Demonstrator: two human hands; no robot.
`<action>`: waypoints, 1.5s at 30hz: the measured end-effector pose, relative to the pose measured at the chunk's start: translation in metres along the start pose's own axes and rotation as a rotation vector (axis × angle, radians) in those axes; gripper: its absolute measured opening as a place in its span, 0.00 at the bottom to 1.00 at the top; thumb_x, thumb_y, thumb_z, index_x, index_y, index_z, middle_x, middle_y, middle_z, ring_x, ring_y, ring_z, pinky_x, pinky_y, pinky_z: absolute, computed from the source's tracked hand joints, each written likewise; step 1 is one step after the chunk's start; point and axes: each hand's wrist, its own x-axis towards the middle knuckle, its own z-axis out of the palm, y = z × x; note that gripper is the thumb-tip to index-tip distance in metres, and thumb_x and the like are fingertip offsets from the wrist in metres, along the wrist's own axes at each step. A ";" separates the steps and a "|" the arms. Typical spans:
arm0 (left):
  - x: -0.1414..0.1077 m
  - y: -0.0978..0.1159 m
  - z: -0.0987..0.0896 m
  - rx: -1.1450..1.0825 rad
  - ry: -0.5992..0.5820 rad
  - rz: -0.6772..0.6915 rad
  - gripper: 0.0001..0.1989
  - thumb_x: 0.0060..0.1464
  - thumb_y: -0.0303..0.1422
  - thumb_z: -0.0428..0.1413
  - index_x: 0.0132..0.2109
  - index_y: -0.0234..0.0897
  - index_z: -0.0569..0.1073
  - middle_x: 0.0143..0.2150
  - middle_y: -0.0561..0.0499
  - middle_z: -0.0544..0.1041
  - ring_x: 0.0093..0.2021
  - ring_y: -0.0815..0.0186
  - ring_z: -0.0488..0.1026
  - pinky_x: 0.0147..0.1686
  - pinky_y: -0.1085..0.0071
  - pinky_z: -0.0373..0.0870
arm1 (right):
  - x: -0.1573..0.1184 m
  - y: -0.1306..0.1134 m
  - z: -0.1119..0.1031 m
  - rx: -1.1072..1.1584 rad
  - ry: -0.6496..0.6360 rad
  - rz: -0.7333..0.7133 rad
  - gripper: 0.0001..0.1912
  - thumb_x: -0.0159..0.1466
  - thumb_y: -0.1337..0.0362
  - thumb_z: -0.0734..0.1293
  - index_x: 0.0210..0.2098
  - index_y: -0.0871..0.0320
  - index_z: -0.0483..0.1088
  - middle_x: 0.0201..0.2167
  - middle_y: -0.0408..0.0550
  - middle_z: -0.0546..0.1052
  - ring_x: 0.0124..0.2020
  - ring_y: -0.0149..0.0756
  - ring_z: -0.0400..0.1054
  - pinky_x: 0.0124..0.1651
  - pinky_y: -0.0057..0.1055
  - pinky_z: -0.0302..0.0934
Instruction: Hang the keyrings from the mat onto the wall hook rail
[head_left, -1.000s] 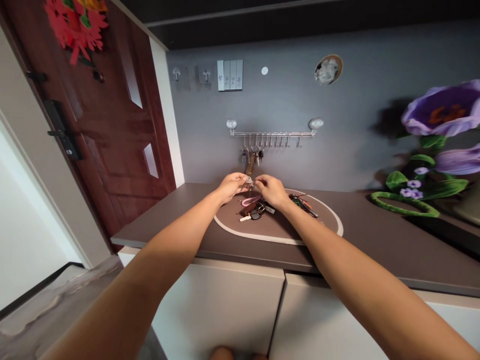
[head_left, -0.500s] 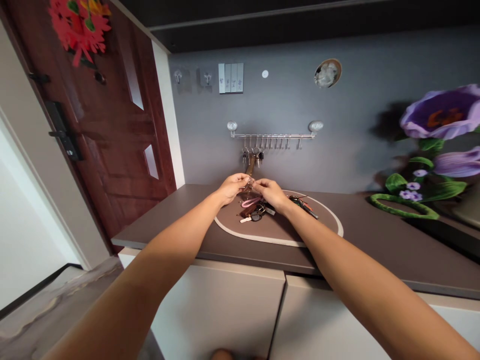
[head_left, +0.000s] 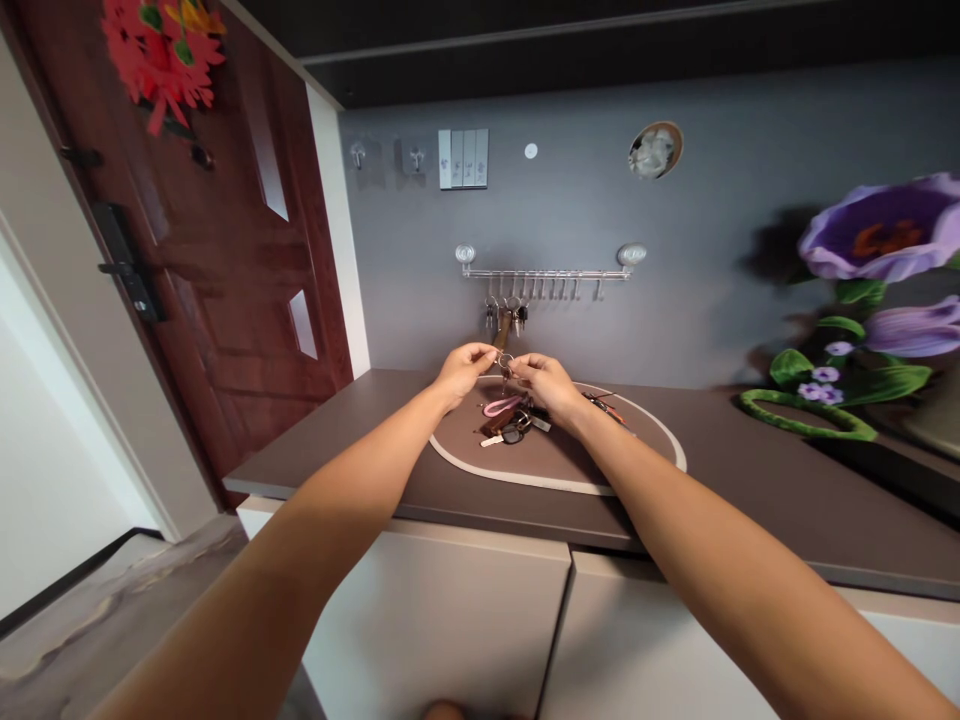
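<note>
A metal key ring (head_left: 506,360) is pinched between both hands above the mat, with small keys hanging under it. My left hand (head_left: 465,374) grips its left side between thumb and fingers. On its right side, my right hand (head_left: 546,382) closes thumb and forefinger. Below lie a pink strap (head_left: 502,405), a dark key fob (head_left: 512,434) and other keys on an oval brown mat (head_left: 555,465) with a pale rim. Behind the hands, several key sets (head_left: 517,312) hang at the left part of a clear hook rail (head_left: 551,273).
The mat rests on a dark countertop (head_left: 337,440). Purple artificial flowers (head_left: 885,240) and a green loop (head_left: 810,425) are at the right. A dark red door (head_left: 225,250) stands left. Above is a black shelf (head_left: 562,60). More items lie partly behind my right wrist.
The ring between my hands now shows more clearly, with keys hanging lower beneath it. My right hand has shifted slightly right, and its wrist covers more of the items behind it.
</note>
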 end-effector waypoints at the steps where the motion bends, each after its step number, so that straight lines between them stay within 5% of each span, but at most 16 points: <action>1: 0.000 0.001 0.000 0.030 0.011 0.023 0.09 0.43 0.34 0.57 0.32 0.32 0.72 0.30 0.51 0.73 0.31 0.71 0.67 0.39 0.71 0.62 | 0.000 -0.001 0.000 0.008 0.011 0.004 0.12 0.47 0.57 0.66 0.26 0.60 0.66 0.20 0.41 0.67 0.22 0.26 0.58 0.30 0.27 0.55; 20: -0.009 0.003 0.007 0.216 -0.106 0.024 0.12 0.39 0.32 0.60 0.35 0.32 0.75 0.34 0.46 0.76 0.35 0.65 0.71 0.41 0.66 0.64 | 0.004 0.008 -0.007 -0.007 0.053 -0.153 0.14 0.50 0.54 0.63 0.28 0.58 0.62 0.24 0.40 0.67 0.27 0.27 0.61 0.34 0.28 0.58; 33: -0.009 0.000 0.013 0.307 -0.073 0.043 0.09 0.44 0.33 0.55 0.33 0.33 0.75 0.33 0.47 0.77 0.35 0.64 0.71 0.40 0.67 0.64 | 0.000 0.001 -0.009 0.003 0.140 -0.148 0.17 0.49 0.50 0.64 0.28 0.58 0.62 0.24 0.41 0.66 0.26 0.28 0.61 0.35 0.29 0.60; 45: -0.015 0.003 0.017 0.679 -0.117 0.187 0.11 0.48 0.34 0.49 0.29 0.35 0.75 0.30 0.48 0.77 0.31 0.65 0.70 0.32 0.71 0.62 | 0.014 -0.031 -0.016 0.107 0.240 -0.073 0.11 0.49 0.59 0.65 0.26 0.59 0.61 0.23 0.40 0.65 0.25 0.25 0.61 0.34 0.29 0.63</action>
